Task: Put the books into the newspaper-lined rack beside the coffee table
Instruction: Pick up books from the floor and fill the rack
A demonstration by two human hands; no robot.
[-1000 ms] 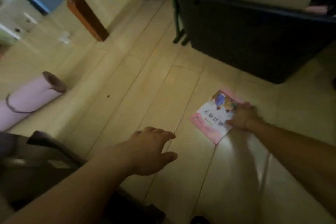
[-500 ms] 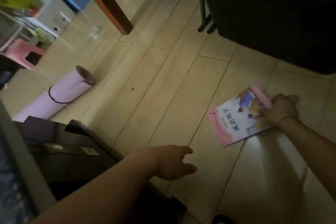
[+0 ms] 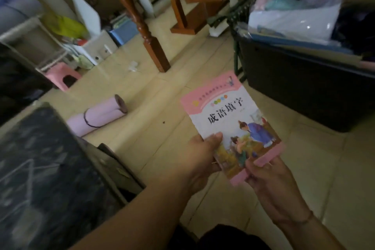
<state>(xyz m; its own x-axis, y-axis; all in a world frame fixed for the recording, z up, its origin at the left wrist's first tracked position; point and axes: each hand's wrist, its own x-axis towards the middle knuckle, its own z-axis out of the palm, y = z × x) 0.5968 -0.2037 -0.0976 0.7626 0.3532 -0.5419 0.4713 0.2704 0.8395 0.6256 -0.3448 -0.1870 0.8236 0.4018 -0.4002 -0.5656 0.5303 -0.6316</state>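
A thin pink-and-white children's book (image 3: 225, 115) with a picture cover is held up off the floor, cover facing me. My left hand (image 3: 200, 156) grips its lower left edge, thumb on the cover. My right hand (image 3: 267, 176) holds its bottom right corner, thumb on the pink border. A dark low table top (image 3: 40, 168) fills the lower left; a dark open compartment (image 3: 123, 176) sits just beside it, below my left forearm. I cannot tell whether that compartment is the rack, and no newspaper lining shows.
A rolled pink mat (image 3: 99, 115) lies on the tiled floor at left. A large black bin (image 3: 300, 87) stuffed with bags stands at right. Wooden furniture legs (image 3: 150, 42), a pink stool (image 3: 63, 77) and shelving crowd the back.
My right hand lifted the book from the floor and brought it toward me; my left hand came up and took hold of its left edge. The view tilted upward.
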